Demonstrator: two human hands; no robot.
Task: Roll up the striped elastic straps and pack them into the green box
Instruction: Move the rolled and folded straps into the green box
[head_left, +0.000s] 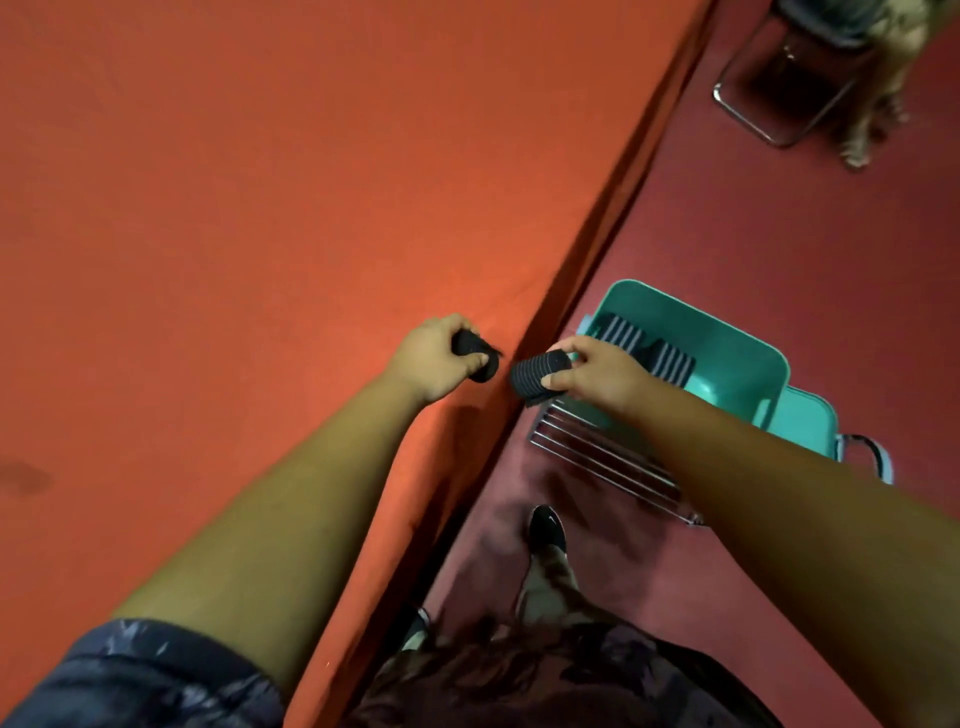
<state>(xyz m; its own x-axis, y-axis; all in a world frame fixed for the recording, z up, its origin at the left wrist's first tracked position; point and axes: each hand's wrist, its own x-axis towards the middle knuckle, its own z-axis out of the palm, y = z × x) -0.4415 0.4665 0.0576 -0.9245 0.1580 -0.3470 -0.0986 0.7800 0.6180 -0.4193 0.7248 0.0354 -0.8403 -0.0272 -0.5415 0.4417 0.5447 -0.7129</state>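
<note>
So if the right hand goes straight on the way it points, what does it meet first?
Probably the left hand and the rolled strap it grips, at the table edge; the roll in the right hand leads. Depth unclear.

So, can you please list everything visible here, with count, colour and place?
green box: 1, turquoise, right of the table
packed straps: 2 visible, black with pale stripes, inside the box
held strap rolls: 2, black, one in each hand, at the table edge
table cloth: 1, orange, left half
wire rack: 1, chrome, beside the box
chair frame: 1, metal, top right
carpet: 1, dark red, floor
shoe: 1, black, on carpet
left hand: 1, grips one roll
right hand: 1, pinches the other
</note>
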